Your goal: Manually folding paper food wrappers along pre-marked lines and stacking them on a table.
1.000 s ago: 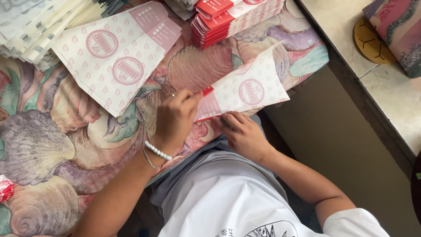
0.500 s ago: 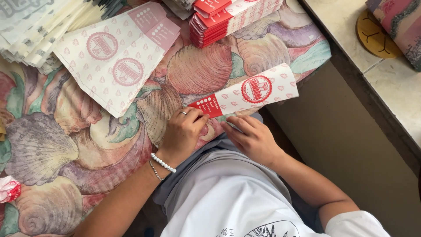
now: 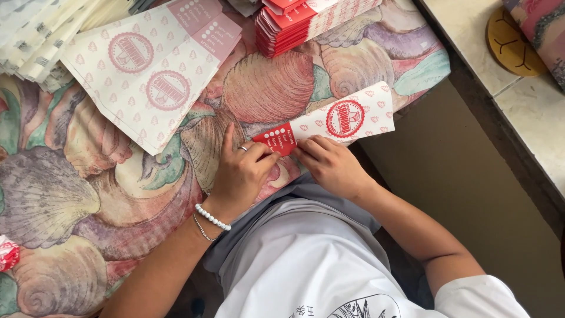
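A folded paper wrapper [image 3: 338, 121], white with red drops, a round red logo and a red end tab, lies flat on the seashell-patterned tablecloth [image 3: 70, 194]. My left hand [image 3: 241, 174], with a ring and a pearl bracelet, pinches the red tab end of the paper wrapper. My right hand [image 3: 332, 162] presses the wrapper's lower edge just right of the tab. Both hands rest at the table's near edge.
A fanned pile of flat unfolded wrappers [image 3: 156, 76] lies at upper left, beside pale paper sheets [image 3: 41, 41]. A stack of folded red-ended wrappers [image 3: 312, 23] sits at the top. A stone counter [image 3: 518, 100] with a round wooden coaster [image 3: 512, 41] runs along the right.
The wrapper went from a wide, half-open cone shape held up to a narrow flat folded strip on the cloth. Both hands slid down to its red end.
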